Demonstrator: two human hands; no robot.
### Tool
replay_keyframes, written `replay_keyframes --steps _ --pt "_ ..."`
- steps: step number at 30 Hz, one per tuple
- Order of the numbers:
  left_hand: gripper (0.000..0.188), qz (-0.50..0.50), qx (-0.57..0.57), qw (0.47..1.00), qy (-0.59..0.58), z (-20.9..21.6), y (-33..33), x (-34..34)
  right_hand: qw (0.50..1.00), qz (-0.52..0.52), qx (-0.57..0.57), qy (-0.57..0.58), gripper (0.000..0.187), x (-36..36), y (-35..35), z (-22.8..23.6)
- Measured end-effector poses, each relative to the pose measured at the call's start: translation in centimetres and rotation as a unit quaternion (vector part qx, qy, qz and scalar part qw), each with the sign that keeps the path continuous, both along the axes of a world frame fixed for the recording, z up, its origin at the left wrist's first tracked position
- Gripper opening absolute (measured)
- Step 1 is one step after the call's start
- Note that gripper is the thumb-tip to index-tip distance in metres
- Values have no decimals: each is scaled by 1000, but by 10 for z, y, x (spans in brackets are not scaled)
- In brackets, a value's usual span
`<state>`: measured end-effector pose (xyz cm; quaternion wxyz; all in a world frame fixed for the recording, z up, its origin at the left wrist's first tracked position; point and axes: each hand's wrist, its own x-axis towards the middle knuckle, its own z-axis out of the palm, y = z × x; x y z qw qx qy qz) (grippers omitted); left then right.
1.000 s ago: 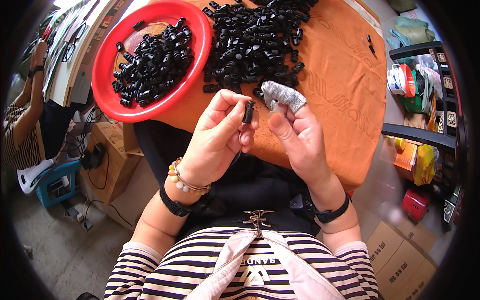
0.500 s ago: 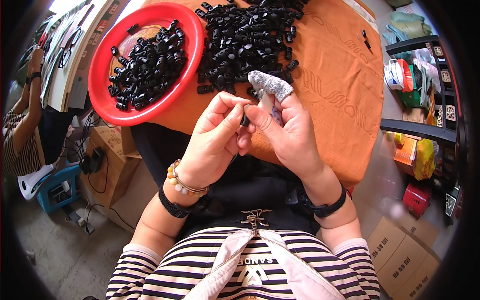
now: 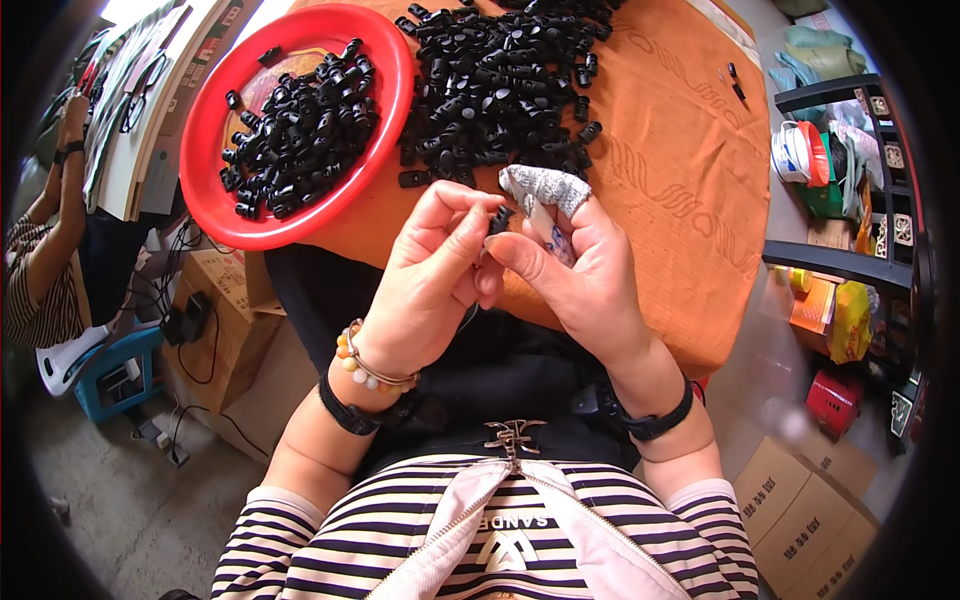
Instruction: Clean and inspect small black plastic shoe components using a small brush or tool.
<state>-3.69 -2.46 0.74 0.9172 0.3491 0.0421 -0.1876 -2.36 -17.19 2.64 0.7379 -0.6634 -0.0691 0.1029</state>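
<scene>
My left hand (image 3: 430,255) pinches a small black cord lock (image 3: 501,217) between thumb and fingertips, in front of my chest at the table's near edge. From the other side my right hand (image 3: 578,265) meets it, its thumb tip against the lower end of the piece. A grey knitted finger cover (image 3: 545,187) sits on my right index finger, and a pale wrap (image 3: 550,232) shows on the finger beside it. The fingers hide part of the cord lock. Just beyond my hands lies a heap of similar black pieces (image 3: 490,90).
A red round tray (image 3: 192,185) with many black pieces stands at the left on the orange tablecloth (image 3: 680,200). Two small dark items (image 3: 738,85) lie far right. A black shelf rack (image 3: 840,255) stands right, cardboard boxes (image 3: 800,510) below it. Left are a wooden box (image 3: 225,330) and a blue stool (image 3: 105,385).
My right thumb has slid down and off the top of the cord lock, which now shows more and is tilted. The grey-covered finger has dropped slightly. The left hand has hardly moved.
</scene>
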Motion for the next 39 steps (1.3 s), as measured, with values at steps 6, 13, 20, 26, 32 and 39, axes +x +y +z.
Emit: replay_keyframes --steps 6,13,20,26,32,39 --pt "12 -1 -21 1000 8 0 0 2 997 -73 21 -17 34 8 2 -7" --pt "14 -4 -1 1000 13 1 -1 2 999 -31 2 -25 34 9 0 -10" --pt "19 179 27 983 -26 5 33 18 992 -110 -50 -22 35 18 -31 -8" --pt "32 240 -15 968 -69 0 82 32 982 -101 -157 -22 44 6 -49 -27" --pt "43 216 -59 968 -110 6 74 30 943 -113 -291 -112 54 3 -33 -26" --pt "41 148 -15 982 -116 6 64 25 913 -114 -366 -139 52 7 -28 -31"
